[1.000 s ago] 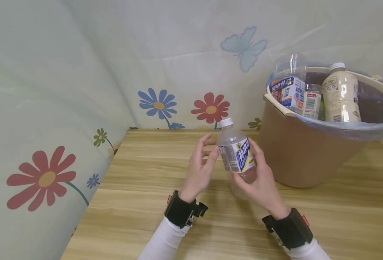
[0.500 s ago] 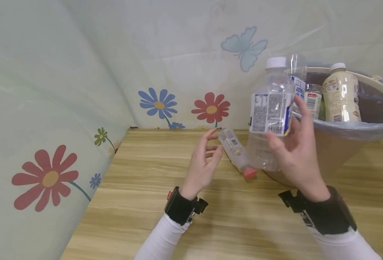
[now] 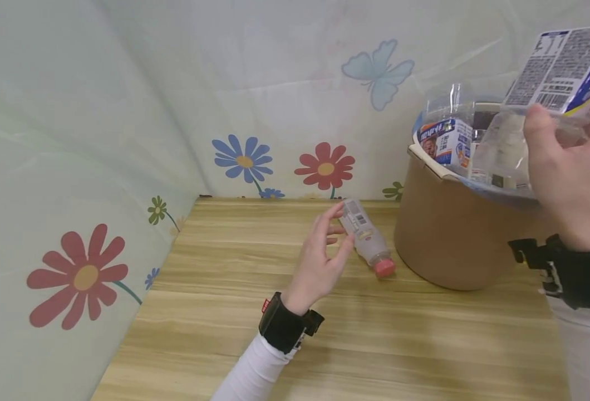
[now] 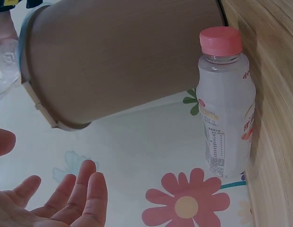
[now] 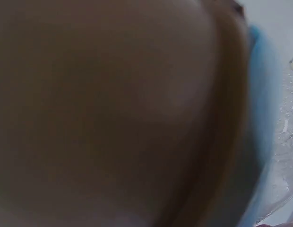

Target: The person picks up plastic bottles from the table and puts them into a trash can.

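Note:
My right hand (image 3: 575,172) grips a clear plastic bottle (image 3: 550,72) with a white, blue and yellow label, thumb on the near side. It holds the bottle tilted above the brown bin (image 3: 440,239), and the bottle's top runs out of the head view. At the right edge of the right wrist view, clear plastic (image 5: 283,156) shows beyond the blue liner. My left hand (image 3: 320,264) hovers over the table with loosely bent fingers and holds nothing. Close beside it, a whitish bottle (image 3: 365,231) with a red cap lies on its side; the left wrist view shows fingers apart from this bottle (image 4: 227,109).
Inside the bin, a clear bottle (image 3: 447,139) with a blue and orange label leans at the left rim. A cream bottle is mostly hidden behind the held one. The wooden table (image 3: 225,289) meets a flower-printed wall sheet (image 3: 275,100) at the back and left.
My right hand has carried the clear bottle up and right, from over the table to above the bin. The red-capped bottle came into view. My left hand has shifted slightly right.

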The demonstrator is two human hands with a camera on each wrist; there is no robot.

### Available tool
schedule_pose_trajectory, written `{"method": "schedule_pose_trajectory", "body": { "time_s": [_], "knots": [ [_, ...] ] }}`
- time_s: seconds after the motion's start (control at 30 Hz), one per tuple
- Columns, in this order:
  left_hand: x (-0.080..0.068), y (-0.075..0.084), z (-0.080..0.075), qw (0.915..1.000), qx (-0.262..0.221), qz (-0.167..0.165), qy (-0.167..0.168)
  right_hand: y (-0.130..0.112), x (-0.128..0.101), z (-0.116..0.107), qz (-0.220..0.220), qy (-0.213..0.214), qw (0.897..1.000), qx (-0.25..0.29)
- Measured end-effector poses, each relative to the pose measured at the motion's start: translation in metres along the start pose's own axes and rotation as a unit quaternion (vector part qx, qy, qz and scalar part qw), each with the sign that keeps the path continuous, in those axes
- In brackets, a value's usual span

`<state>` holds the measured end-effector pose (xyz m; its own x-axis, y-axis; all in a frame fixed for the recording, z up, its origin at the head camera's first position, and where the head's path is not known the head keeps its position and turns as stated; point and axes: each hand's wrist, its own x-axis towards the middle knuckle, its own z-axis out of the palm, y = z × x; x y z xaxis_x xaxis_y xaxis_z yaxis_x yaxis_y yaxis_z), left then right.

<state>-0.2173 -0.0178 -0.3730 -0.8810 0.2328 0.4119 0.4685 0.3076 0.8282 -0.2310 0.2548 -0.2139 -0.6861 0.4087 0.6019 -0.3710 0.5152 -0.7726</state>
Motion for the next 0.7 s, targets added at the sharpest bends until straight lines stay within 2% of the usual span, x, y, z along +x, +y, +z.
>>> {"method": "schedule_pose_trajectory", "body": {
  "time_s": [0.07, 0.13, 0.2, 0.37, 0.53, 0.7],
  "knots": [
    [0.000, 0.000, 0.000, 1.0000, 0.002, 0.001, 0.002, 0.000, 0.006, -0.003, 0.018, 0.024, 0.997, -0.068],
    [0.000, 0.000, 0.001, 1.0000, 0.004, 0.002, 0.004, 0.001, 0.010, -0.005, 0.035, 0.029, 0.992, -0.121],
    [0.000, 0.000, 0.001, 1.0000, 0.007, 0.001, 0.005, 0.002, 0.011, -0.007, 0.060, 0.009, 0.986, -0.153],
    [-0.001, 0.001, 0.002, 0.9999, 0.009, 0.001, 0.005, 0.005, 0.012, -0.011, 0.096, -0.053, 0.977, -0.181],
    [-0.001, -0.001, 0.002, 1.0000, 0.006, 0.002, 0.005, 0.010, 0.013, -0.012, 0.056, -0.091, 0.973, -0.206],
    [-0.002, -0.003, -0.002, 1.0000, 0.004, 0.000, 0.000, 0.004, 0.005, -0.009, 0.025, -0.107, 0.968, -0.225]
  ]
}}
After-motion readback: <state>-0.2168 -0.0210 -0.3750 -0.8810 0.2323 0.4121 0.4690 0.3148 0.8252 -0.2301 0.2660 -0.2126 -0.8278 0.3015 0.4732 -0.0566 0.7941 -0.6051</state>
